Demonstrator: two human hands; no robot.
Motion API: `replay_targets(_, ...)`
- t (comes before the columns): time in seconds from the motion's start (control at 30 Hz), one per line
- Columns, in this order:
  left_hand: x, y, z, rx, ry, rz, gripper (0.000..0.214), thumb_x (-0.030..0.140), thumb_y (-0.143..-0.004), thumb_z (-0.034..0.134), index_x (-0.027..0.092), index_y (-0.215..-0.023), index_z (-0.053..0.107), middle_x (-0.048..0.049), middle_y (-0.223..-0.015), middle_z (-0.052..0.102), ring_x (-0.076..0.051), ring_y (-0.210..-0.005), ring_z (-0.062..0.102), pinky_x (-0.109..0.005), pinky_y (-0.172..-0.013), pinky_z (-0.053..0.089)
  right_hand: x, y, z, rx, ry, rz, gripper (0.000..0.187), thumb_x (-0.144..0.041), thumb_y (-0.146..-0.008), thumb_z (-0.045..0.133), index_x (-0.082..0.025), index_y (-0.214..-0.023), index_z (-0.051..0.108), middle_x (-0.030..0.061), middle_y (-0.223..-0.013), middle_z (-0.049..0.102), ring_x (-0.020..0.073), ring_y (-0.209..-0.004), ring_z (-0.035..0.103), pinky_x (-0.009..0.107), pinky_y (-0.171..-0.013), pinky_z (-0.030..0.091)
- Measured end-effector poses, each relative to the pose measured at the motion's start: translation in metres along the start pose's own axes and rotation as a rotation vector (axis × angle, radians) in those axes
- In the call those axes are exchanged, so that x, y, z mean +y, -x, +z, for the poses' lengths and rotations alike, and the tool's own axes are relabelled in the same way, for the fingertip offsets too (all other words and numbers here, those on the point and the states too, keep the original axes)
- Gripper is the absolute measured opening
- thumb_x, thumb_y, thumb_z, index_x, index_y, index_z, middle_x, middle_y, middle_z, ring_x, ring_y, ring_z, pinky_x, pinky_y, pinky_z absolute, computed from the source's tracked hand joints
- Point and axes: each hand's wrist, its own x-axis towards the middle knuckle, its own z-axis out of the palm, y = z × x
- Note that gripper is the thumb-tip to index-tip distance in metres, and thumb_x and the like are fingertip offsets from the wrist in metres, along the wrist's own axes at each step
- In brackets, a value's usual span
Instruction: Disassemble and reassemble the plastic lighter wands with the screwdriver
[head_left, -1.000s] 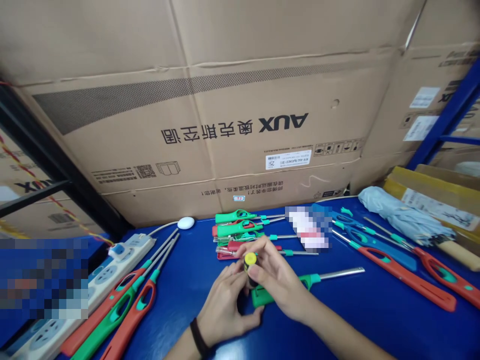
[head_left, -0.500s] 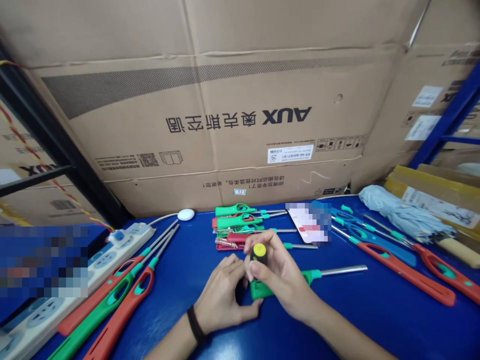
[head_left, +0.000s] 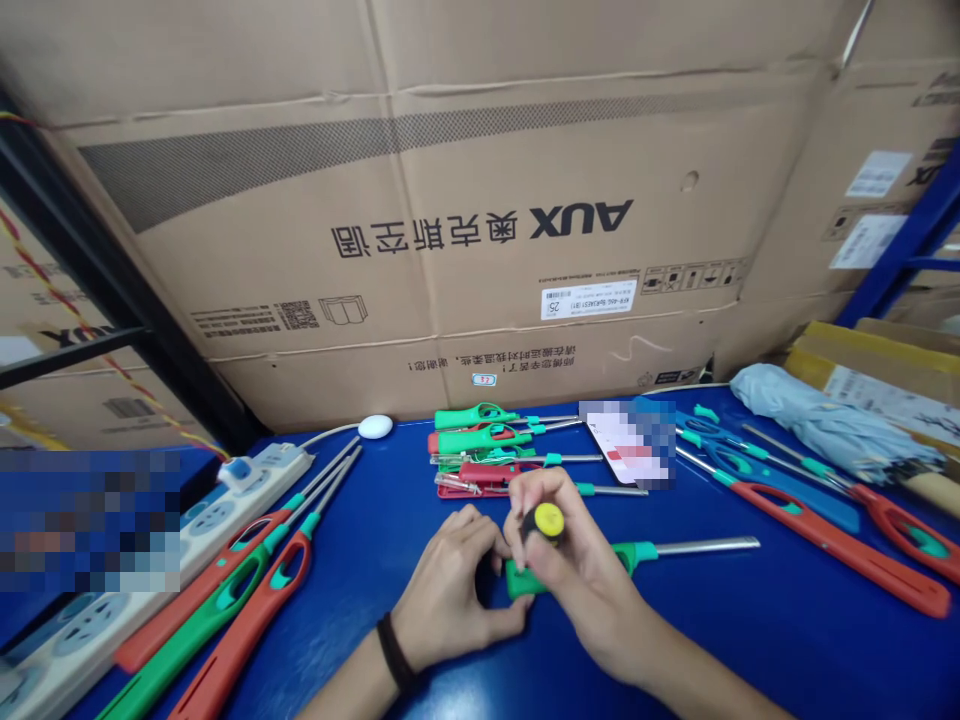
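My right hand (head_left: 570, 575) grips a small black tool with a yellow cap (head_left: 546, 521), pointing down onto the handle end of a green long-nosed lighter (head_left: 637, 553). The lighter lies flat on the blue table (head_left: 750, 640), its metal nozzle pointing right. My left hand (head_left: 448, 590), with a black wristband, is curled round the lighter's left end and steadies it. Both hands touch each other over the green handle, which they mostly hide.
A pile of green and red lighters (head_left: 487, 455) lies just behind my hands. More lighters lie at the left (head_left: 240, 600) and right (head_left: 817, 525). A white power strip (head_left: 187, 530) runs along the left. A folded grey umbrella (head_left: 832, 435) and big cardboard boxes (head_left: 465, 230) stand behind.
My right hand has tilted the yellow-capped tool a little to the right and lowered it onto the lighter. The view has shifted slightly; the left hand keeps its hold.
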Motion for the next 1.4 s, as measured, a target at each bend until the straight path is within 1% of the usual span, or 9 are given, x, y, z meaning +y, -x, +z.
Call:
replay_targets(0.1,0.000,0.000,0.000,-0.002,0.000,-0.022,0.023,0.024,-0.061,0.070,0.019,-0.072,0.051,-0.0003,-0.071,0.059,-0.020,-0.071,0.052,-0.035,-0.068,0.046,0.000,-0.001,-0.005,-0.008,-0.025,0.026,0.036,-0.052,-0.095,0.031,-0.025,-0.102,0.054,0.0023,-0.086,0.043,0.0168,-0.075,0.046,0.035,-0.076,0.043)
replay_targets(0.23,0.000,0.002,0.002,0.005,0.014,-0.014,0.024,0.026,-0.062,0.069,0.020,-0.076,0.051,-0.0009,-0.074,0.059,-0.021,-0.073,0.053,-0.035,-0.069,0.046,-0.008,-0.006,-0.006,-0.012,-0.022,0.024,0.016,-0.039,-0.089,0.055,-0.025,-0.096,0.054,0.0045,-0.113,0.039,0.0142,-0.081,0.050,0.032,-0.071,0.046)
replay_targets(0.33,0.000,0.003,0.004,-0.003,0.022,-0.009,0.024,0.026,-0.062,0.068,0.020,-0.080,0.052,-0.0017,-0.077,0.060,-0.021,-0.076,0.054,-0.036,-0.072,0.046,-0.010,-0.005,-0.004,-0.036,-0.098,0.027,0.024,-0.032,-0.081,0.067,-0.028,-0.094,0.048,0.0008,-0.105,0.042,0.0114,-0.076,0.050,0.030,-0.072,0.044)
replay_targets(0.53,-0.001,0.003,0.006,-0.004,0.057,-0.017,0.025,0.024,-0.060,0.070,0.020,-0.075,0.049,0.0010,-0.073,0.060,-0.019,-0.072,0.054,-0.032,-0.068,0.046,-0.008,-0.002,-0.008,-0.064,0.012,0.045,0.036,-0.050,-0.096,0.032,-0.025,-0.099,0.058,0.0039,-0.094,0.046,0.0164,-0.080,0.049,0.036,-0.079,0.043)
replay_targets(0.7,0.000,0.003,0.004,0.002,0.047,0.007,0.031,0.023,-0.061,0.068,0.019,-0.089,0.054,-0.0018,-0.081,0.063,-0.020,-0.075,0.055,-0.035,-0.070,0.047,-0.013,-0.006,-0.004,-0.068,0.113,0.003,0.018,-0.042,-0.092,0.049,-0.027,-0.100,0.056,0.0044,-0.114,0.044,0.0154,-0.091,0.051,0.030,-0.077,0.043)
replay_targets(0.87,0.003,0.002,0.003,-0.003,0.072,0.000,0.023,0.021,-0.062,0.068,0.020,-0.080,0.055,-0.0006,-0.077,0.061,-0.020,-0.074,0.055,-0.033,-0.069,0.046,-0.001,-0.009,-0.006,-0.058,-0.098,-0.005,0.018,-0.037,-0.086,0.061,-0.029,-0.096,0.049,-0.0021,-0.094,0.044,0.0080,-0.064,0.046,0.026,-0.064,0.042)
replay_targets(1.03,0.003,0.001,0.001,-0.033,0.058,-0.032,0.024,0.025,-0.061,0.070,0.020,-0.074,0.051,0.0011,-0.071,0.059,-0.019,-0.071,0.052,-0.031,-0.066,0.045,-0.003,-0.011,-0.011,-0.079,-0.122,0.111,0.045,-0.055,-0.095,0.026,-0.024,-0.105,0.057,0.0009,-0.075,0.044,0.0148,-0.067,0.046,0.029,-0.062,0.043)
replay_targets(1.2,0.003,0.003,0.002,-0.003,0.052,-0.010,0.026,0.026,-0.063,0.068,0.019,-0.084,0.054,-0.0034,-0.086,0.063,-0.020,-0.076,0.055,-0.032,-0.068,0.046,-0.006,-0.012,-0.004,-0.065,-0.008,0.015,0.019,-0.042,-0.087,0.057,-0.026,-0.098,0.057,0.0031,-0.107,0.045,0.0125,-0.079,0.051,0.027,-0.069,0.044)
replay_targets(1.4,0.005,0.003,0.004,-0.010,0.088,0.022,0.026,0.024,-0.061,0.070,0.020,-0.076,0.050,0.0001,-0.077,0.062,-0.020,-0.075,0.056,-0.033,-0.070,0.045,0.001,-0.010,-0.002,-0.084,-0.134,0.117,0.029,-0.051,-0.091,0.047,-0.025,-0.101,0.056,-0.0032,-0.071,0.044,0.0108,-0.063,0.042,0.026,-0.066,0.039)
